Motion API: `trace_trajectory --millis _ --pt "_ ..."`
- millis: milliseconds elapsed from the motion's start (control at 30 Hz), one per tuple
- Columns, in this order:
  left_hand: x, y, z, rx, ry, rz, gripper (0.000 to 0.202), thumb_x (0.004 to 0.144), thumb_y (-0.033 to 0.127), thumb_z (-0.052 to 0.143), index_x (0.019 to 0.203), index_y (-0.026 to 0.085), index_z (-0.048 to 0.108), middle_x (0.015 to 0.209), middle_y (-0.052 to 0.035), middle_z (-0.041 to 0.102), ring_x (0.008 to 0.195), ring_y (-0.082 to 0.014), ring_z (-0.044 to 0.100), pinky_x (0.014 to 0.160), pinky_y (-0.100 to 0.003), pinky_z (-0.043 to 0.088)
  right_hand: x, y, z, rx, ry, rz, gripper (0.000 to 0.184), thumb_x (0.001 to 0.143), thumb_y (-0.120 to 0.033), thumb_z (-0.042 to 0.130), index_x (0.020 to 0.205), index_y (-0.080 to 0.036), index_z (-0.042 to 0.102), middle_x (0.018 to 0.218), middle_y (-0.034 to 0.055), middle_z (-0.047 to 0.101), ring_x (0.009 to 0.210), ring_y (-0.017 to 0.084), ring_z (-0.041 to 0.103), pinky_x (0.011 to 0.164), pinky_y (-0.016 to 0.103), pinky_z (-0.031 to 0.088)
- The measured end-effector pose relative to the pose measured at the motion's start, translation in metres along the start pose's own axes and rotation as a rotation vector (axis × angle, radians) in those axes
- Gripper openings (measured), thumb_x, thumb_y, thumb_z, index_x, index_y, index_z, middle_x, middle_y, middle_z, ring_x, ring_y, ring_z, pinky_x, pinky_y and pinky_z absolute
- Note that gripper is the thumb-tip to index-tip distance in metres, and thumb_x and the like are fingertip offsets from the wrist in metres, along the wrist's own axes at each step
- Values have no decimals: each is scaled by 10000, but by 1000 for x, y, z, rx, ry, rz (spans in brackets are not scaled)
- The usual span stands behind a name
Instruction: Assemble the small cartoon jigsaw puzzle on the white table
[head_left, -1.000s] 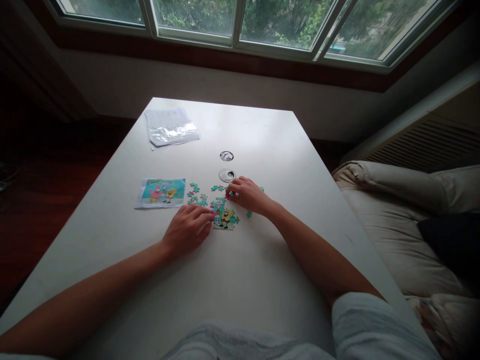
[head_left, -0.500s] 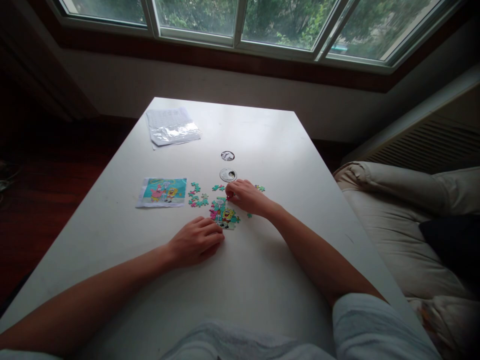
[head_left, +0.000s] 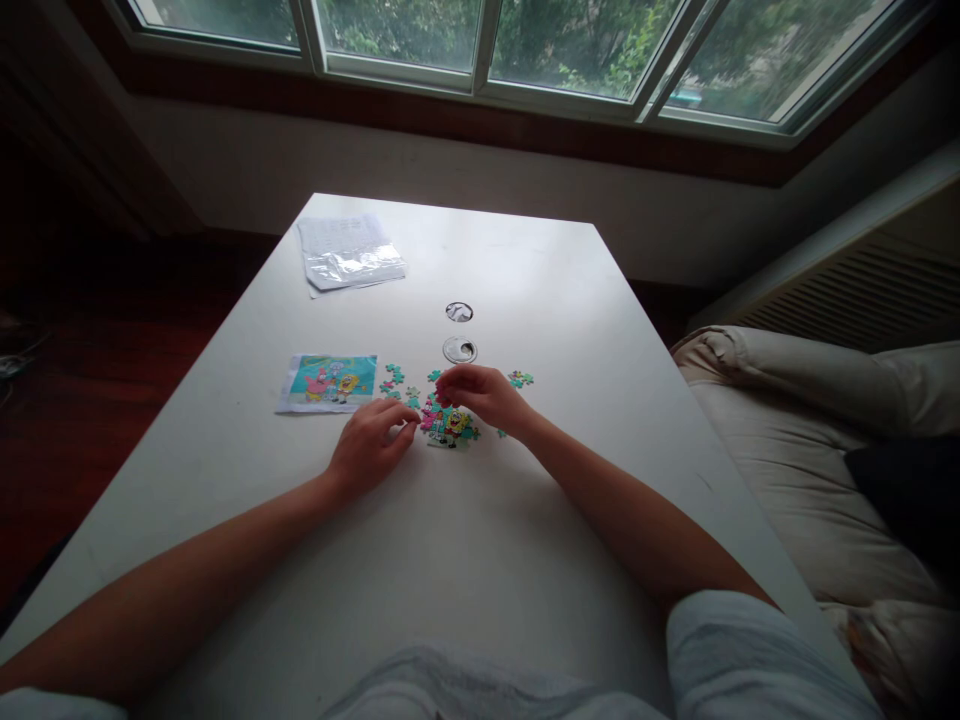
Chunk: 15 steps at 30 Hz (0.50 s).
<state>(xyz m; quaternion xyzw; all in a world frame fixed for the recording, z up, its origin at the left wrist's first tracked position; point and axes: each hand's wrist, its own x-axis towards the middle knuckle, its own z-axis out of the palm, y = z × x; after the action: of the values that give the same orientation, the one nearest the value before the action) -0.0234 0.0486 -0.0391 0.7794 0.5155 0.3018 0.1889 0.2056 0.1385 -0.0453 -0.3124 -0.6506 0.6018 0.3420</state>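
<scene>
A partly joined jigsaw puzzle with cartoon figures lies on the white table. My right hand is over its upper part, fingers closed in a pinch. A small pinkish-red puzzle piece shows at those fingertips, partly hidden. By the puzzle's left edge rests my left hand, its fingers curved and a gap between thumb and forefinger. Whether it touches the puzzle is hard to tell. Loose pieces lie just beyond the left hand, and others sit right of the right hand.
Left of the loose pieces is a picture sheet with the same cartoon figures. A clear plastic bag with papers lies at the table's far left. Two round table fittings are beyond the puzzle. A beige sofa stands at the right.
My left hand has moved up and left from the puzzle's lower edge, its fingers spreading a little. The right hand has shifted slightly left and nearer, over the puzzle's top.
</scene>
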Motion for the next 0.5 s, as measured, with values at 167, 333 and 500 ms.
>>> trace_trajectory --millis 167,333,500 --pt "3 2 0 -78 67 -55 154 982 294 542 960 238 684 920 -19 682 902 -185 630 851 -319 477 -3 1 18 154 -26 91 332 799 -444 802 917 -176 646 839 35 726 786 158 683 752 303 554" --pt "5 1 2 -153 111 -67 155 970 339 579 926 224 673 912 -23 693 877 -181 644 829 -309 489 -8 -4 25 40 -33 87 339 773 -448 824 880 -164 675 746 -4 660 632 102 546 575 231 423" --pt "6 -3 4 -205 106 -74 152 959 345 607 914 221 684 897 -25 705 864 -180 652 816 -303 500 -8 -7 29 68 -63 150 400 759 -505 819 875 -168 638 720 1 663 604 107 533 550 231 394"
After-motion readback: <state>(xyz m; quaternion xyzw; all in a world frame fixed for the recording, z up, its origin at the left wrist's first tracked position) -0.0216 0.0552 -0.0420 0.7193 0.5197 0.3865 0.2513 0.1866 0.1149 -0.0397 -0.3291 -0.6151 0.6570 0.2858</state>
